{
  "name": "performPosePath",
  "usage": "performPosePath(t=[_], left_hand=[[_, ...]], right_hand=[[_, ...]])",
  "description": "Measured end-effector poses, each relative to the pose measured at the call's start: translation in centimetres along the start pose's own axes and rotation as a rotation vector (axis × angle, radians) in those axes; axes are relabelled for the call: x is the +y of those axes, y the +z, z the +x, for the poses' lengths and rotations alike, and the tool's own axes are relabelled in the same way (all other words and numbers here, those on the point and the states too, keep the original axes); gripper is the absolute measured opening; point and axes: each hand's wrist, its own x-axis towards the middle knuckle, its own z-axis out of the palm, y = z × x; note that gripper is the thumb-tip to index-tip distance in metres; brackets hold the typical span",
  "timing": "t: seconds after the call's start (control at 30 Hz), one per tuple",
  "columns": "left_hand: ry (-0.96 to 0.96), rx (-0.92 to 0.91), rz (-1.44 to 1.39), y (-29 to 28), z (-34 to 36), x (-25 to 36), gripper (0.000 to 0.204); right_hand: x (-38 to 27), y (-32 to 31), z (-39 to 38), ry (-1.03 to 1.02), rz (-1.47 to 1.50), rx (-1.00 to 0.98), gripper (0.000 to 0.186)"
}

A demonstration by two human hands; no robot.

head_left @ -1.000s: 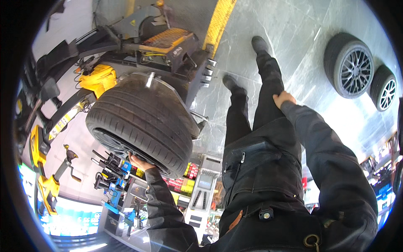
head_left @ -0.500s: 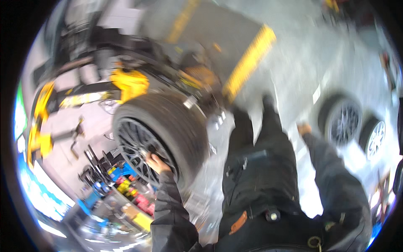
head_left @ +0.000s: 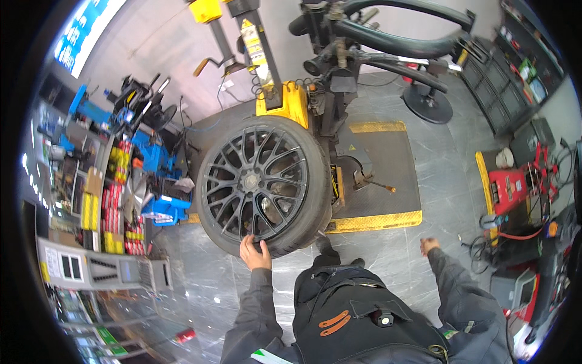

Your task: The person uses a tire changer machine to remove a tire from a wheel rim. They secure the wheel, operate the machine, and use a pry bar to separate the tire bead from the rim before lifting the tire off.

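Note:
A large black multi-spoke wheel point(head_left: 257, 161) with its tyre fitted stands left of centre, its spoked face toward me. It is beside the yellow base point(head_left: 291, 103) of a tyre machine. My left hand point(head_left: 254, 253) is at the wheel's near lower edge, fingers a little apart, touching the tyre sidewall close to the rim. No tool shows in it. Well away to the right, my right hand point(head_left: 430, 245) hangs over the floor with its fingers loosely curled in. Nothing visible is in it.
A yellow-edged platform point(head_left: 388, 200) lies right of the wheel, with a thin handled lever point(head_left: 373, 182) over it. Black machine arms point(head_left: 394, 39) reach across the back. A red machine point(head_left: 509, 188) stands right. Shelves of boxes point(head_left: 112, 200) and blue equipment point(head_left: 160, 206) line the left.
My view has swung round, so the wheel now shows its face more fully. My left hand has gone from the spokes to the tyre's near edge. Two wheels on the right have left view.

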Motion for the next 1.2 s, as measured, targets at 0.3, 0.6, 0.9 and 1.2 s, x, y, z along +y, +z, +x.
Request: performPosePath(t=[0.3,0.6,0.9,1.2], left_hand=[[-0.088,0.073,-0.307,1.3,3.5,4.9,0.03],[0.05,-0.331,-0.715,19.5,32.6,22.7,0.062],[-0.113,-0.582,-0.562,34.2,46.4,32.0,0.056],[0.134,-0.237,-0.222,31.0,42.8,29.1,0.051]], right_hand=[[-41.0,-19.4,-2.0,-1.097,-0.456,0.993,0.034],[-62.7,-33.9,-12.0,-0.806,-1.142,1.353,0.091],[-66.9,-40.8,-6.5,-0.671,-1.01,0.536,0.056],[-67.8,-39.8,-7.6,-0.65,-1.105,0.637,0.06]])
